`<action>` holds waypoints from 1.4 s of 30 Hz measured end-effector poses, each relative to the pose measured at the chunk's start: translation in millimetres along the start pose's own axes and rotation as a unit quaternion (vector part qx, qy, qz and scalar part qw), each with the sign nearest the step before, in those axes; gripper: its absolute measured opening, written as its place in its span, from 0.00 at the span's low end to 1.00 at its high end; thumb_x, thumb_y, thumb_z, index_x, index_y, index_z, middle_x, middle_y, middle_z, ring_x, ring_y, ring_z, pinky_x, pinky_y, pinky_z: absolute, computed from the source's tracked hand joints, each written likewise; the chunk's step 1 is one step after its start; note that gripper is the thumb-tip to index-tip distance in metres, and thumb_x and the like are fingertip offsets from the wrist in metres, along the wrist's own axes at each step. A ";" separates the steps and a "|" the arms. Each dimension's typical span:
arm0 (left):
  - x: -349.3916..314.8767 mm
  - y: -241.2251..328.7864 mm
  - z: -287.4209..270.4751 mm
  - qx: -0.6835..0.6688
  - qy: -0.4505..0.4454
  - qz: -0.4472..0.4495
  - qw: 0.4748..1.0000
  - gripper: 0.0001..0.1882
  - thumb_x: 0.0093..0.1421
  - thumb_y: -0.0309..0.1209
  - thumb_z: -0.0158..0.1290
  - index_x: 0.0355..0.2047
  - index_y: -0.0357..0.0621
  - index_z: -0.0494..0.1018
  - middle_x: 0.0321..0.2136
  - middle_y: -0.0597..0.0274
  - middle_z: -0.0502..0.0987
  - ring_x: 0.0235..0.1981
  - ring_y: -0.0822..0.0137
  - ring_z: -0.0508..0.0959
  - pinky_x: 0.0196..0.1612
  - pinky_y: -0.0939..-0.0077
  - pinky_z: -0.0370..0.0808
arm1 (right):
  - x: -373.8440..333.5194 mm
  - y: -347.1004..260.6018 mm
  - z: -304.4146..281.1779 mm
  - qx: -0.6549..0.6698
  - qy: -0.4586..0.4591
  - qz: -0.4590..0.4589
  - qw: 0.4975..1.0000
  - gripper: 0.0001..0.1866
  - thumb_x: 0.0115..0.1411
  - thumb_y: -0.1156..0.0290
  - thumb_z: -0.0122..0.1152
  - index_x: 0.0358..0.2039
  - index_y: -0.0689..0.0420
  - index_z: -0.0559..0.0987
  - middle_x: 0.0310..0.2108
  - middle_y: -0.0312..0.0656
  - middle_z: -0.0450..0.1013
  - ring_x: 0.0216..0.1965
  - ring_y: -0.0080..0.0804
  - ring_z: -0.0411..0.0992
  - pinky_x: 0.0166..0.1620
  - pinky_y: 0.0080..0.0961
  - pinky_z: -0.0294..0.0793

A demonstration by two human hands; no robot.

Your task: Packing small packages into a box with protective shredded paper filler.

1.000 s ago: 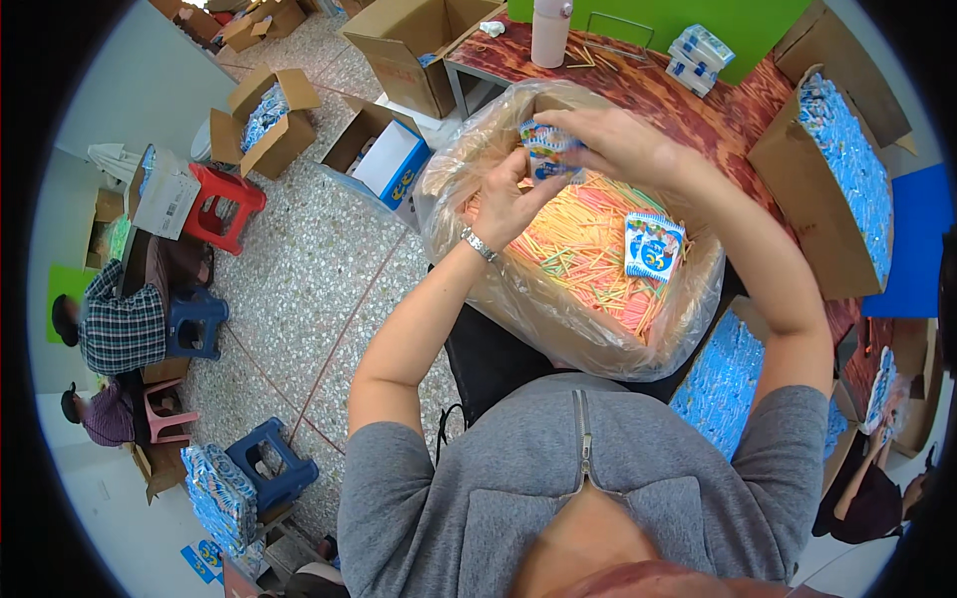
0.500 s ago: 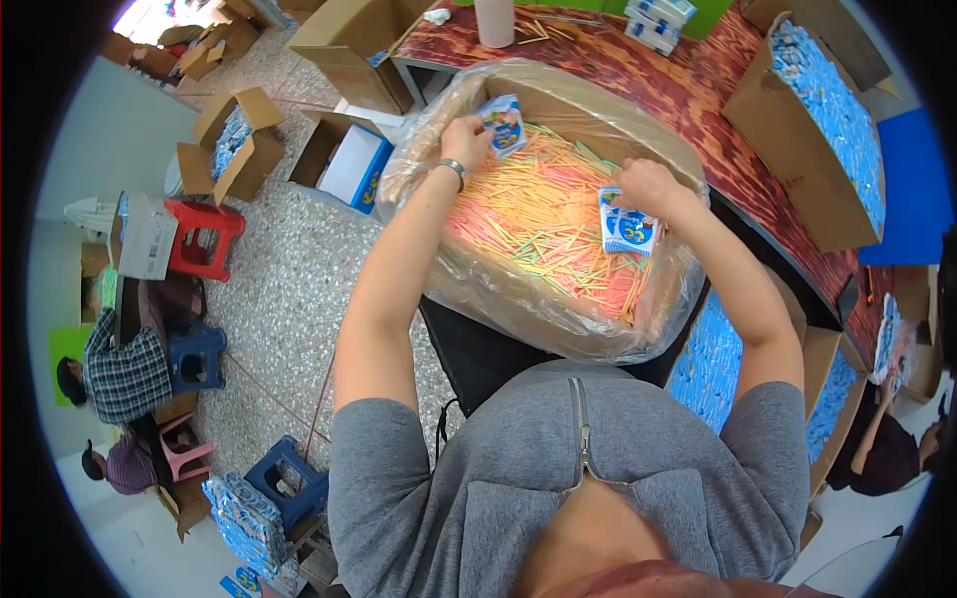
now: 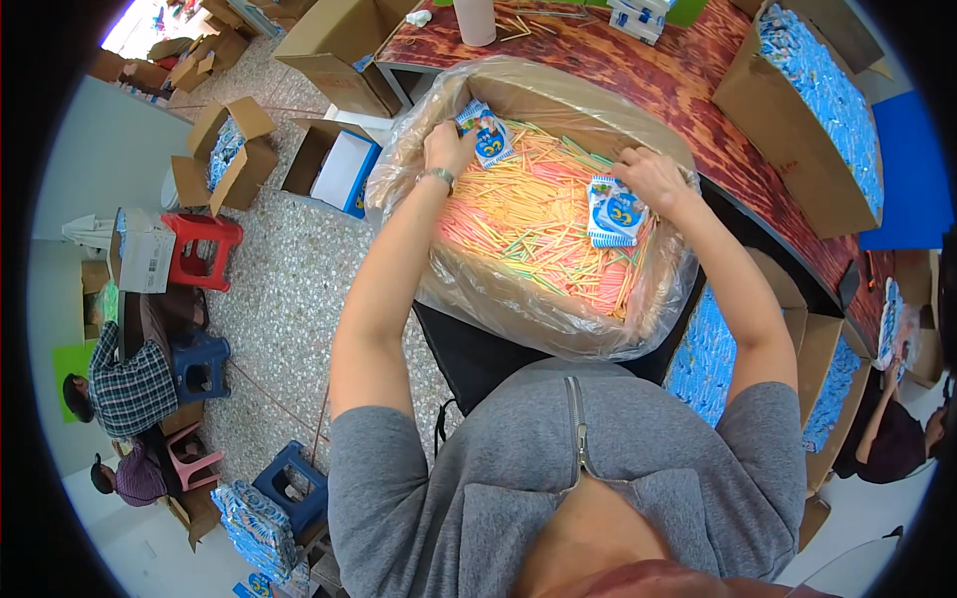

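A large carton lined with clear plastic point(image 3: 518, 304) holds a heap of thin pink, yellow and green sticks point(image 3: 538, 214). At its far left corner, my left hand point(image 3: 449, 149) has its fingers closed on the edge of a small blue-and-white printed packet point(image 3: 487, 138). Over the right side of the heap, my right hand point(image 3: 653, 179) grips the upper edge of a second such packet point(image 3: 613, 213). Both packets are just above or on the sticks; contact is hard to tell. My fingertips are partly hidden behind the packets.
Behind the carton runs a red wood-patterned table point(image 3: 558, 50) with a pale cup point(image 3: 476, 22). Cartons of blue packets stand at the right point(image 3: 812, 110) and beside my right elbow point(image 3: 703, 354). An open box point(image 3: 334, 164) sits left. Other people work at both sides.
The whole view has shifted slightly. The left packet has come down a little and faces up more; the right one has lifted slightly. Both hands keep their hold.
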State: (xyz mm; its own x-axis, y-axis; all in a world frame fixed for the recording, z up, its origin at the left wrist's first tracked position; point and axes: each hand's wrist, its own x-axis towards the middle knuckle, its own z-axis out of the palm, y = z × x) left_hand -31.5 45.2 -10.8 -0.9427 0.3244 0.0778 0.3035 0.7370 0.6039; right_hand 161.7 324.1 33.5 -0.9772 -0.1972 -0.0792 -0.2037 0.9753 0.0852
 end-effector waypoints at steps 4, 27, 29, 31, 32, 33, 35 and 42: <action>-60.5 36.4 -17.7 -0.071 -0.013 0.168 0.983 0.29 0.55 0.42 0.60 0.52 0.34 0.69 0.44 0.47 0.77 0.42 0.58 0.78 0.43 0.67 0.75 | 5.3 -16.1 -60.1 0.053 0.039 -0.052 0.996 0.08 0.54 0.68 0.59 0.35 0.51 0.77 0.32 0.38 0.74 0.42 0.39 0.70 0.40 0.36 0.72; -100.9 9.3 -52.4 -0.359 -0.005 0.044 0.932 0.15 0.49 0.35 0.67 0.20 0.37 0.75 0.16 0.69 0.75 0.18 0.82 0.69 0.21 0.83 0.68 | 87.1 -91.3 -6.7 0.665 0.046 -0.070 0.742 0.14 0.60 0.63 0.58 0.42 0.59 0.77 0.34 0.47 0.75 0.34 0.28 0.74 0.40 0.24 0.72; -104.6 10.3 -57.1 -0.332 -0.003 0.035 0.943 0.15 0.49 0.35 0.67 0.20 0.37 0.75 0.15 0.70 0.74 0.18 0.83 0.69 0.21 0.84 0.68 | 82.2 -87.8 11.2 0.448 -0.013 -0.092 0.889 0.15 0.59 0.63 0.59 0.42 0.60 0.75 0.35 0.46 0.75 0.38 0.35 0.74 0.43 0.30 0.72; -108.8 15.2 -61.8 -0.305 -0.003 0.028 0.952 0.15 0.49 0.35 0.67 0.19 0.37 0.75 0.15 0.70 0.74 0.18 0.83 0.69 0.21 0.84 0.68 | 79.2 -93.2 40.5 0.242 -0.057 -0.117 0.962 0.17 0.58 0.62 0.60 0.42 0.60 0.74 0.40 0.49 0.72 0.46 0.42 0.71 0.48 0.37 0.71; -110.6 16.3 -64.1 -0.303 -0.018 0.014 0.953 0.13 0.51 0.33 0.66 0.21 0.38 0.74 0.18 0.71 0.73 0.20 0.83 0.69 0.23 0.86 0.67 | 79.2 -95.6 45.3 0.242 -0.057 -0.118 0.961 0.17 0.58 0.62 0.60 0.42 0.60 0.74 0.40 0.49 0.72 0.46 0.42 0.71 0.48 0.37 0.71; -112.7 15.9 -66.1 -0.301 -0.032 -0.002 0.953 0.11 0.53 0.30 0.64 0.22 0.39 0.73 0.21 0.72 0.73 0.22 0.84 0.68 0.24 0.88 0.66 | 77.5 -104.7 40.5 0.218 -0.099 -0.092 0.967 0.17 0.58 0.62 0.60 0.42 0.60 0.74 0.43 0.50 0.71 0.49 0.45 0.69 0.49 0.39 0.70; -115.2 14.1 -68.3 -0.329 -0.032 -0.011 0.944 0.11 0.53 0.30 0.64 0.22 0.38 0.74 0.21 0.72 0.74 0.22 0.84 0.68 0.24 0.88 0.66 | 78.1 -113.5 40.3 0.192 -0.140 -0.068 0.969 0.18 0.57 0.61 0.60 0.41 0.61 0.74 0.45 0.52 0.70 0.52 0.48 0.67 0.51 0.40 0.69; -110.3 13.2 -60.7 -0.348 -0.002 0.018 0.937 0.14 0.50 0.34 0.66 0.21 0.38 0.75 0.17 0.71 0.75 0.20 0.83 0.69 0.22 0.84 0.67 | 78.5 -110.7 64.2 0.198 -0.108 -0.083 0.971 0.18 0.59 0.60 0.56 0.41 0.63 0.73 0.46 0.54 0.69 0.52 0.48 0.66 0.53 0.40 0.67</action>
State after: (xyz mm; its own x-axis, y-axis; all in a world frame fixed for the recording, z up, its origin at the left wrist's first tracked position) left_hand 68.1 -16.8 36.7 -0.9328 0.3447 0.1054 0.1694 0.1612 0.9723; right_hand 111.4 207.1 -45.9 -0.8886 -0.3710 -0.2698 -0.2757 0.9019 -0.3325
